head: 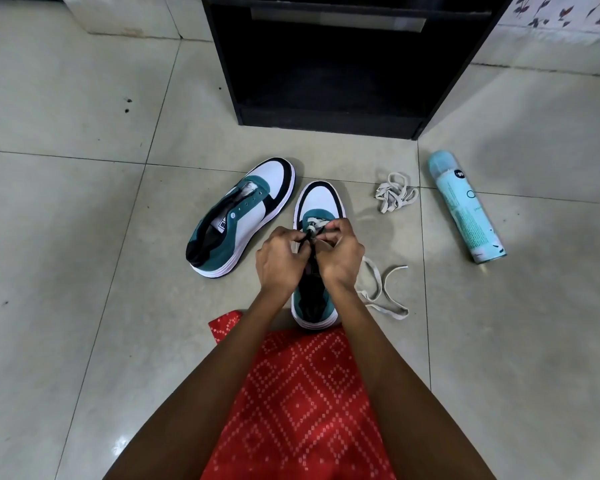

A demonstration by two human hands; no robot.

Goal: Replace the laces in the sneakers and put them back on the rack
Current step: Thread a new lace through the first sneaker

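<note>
Sneakers lie on the floor (84,237) mid-frame, the unlaced sneaker (243,213) left of the nearer sneaker (321,202). Over its eyelets, lace (314,224) is pinched in the grip of the left hand (278,261) and right hand (340,258). An eyelet could be skipped, being hidden by the hands. On the spray can (465,206), only "99" is readable.

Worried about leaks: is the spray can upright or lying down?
Lying down: the spray can rests on its side on the floor.
</note>
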